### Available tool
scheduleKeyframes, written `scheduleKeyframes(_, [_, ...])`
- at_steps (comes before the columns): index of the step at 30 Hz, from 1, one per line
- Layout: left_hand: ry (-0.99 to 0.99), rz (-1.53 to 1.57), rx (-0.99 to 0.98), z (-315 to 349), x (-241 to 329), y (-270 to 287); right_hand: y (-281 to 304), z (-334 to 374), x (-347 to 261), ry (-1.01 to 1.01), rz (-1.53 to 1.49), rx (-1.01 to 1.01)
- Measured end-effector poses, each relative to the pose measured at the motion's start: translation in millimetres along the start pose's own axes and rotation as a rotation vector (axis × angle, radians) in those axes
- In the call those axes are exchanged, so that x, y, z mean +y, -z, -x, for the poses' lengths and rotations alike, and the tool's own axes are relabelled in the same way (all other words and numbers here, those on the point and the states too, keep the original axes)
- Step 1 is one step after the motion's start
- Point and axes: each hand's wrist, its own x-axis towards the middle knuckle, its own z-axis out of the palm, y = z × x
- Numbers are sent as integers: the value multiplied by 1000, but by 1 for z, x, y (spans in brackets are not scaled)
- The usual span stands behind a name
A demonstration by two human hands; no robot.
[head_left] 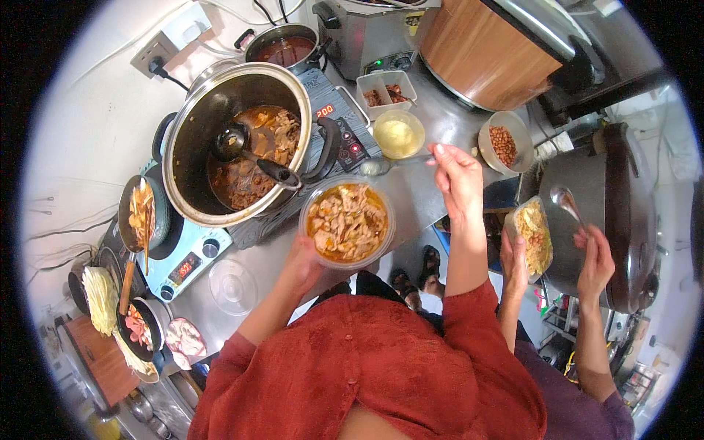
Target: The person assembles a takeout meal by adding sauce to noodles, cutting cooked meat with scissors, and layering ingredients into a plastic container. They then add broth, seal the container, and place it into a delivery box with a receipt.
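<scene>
Left hand (301, 262) curled round the near-left side of the tub (391, 224); right hand (456, 180) pinching a spoon (376, 166) by the handle end. Tub is in front of the torso, at the near edge of the surface (416, 192), roughly upright; can't tell if it's resting there or held just clear. Status: portioning looks mostly done, with meat (348, 222) and sauce filling the tub close to its rim. Spoon head sits just beside the yellow-filled bowl (400, 132); can't tell if it's loaded, or whether any of that yellow stuff is in the tub yet. Closing not done: tub's open, and a clear lid (233, 287) lies flat on the surface to the left, probably the matching one. Pot (174, 158) has plenty of stew left, ladle (231, 141) parked in it, so more portions look possible.
</scene>
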Motion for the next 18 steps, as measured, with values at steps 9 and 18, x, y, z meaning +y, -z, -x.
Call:
scheduleKeyframes(9, [4,122,-219,-14,18,-12,-39,87,-23,670,668,-248])
scheduleKeyframes(18, [22,64,-257,-22,13,-2,-8,68,-1,479,184,327])
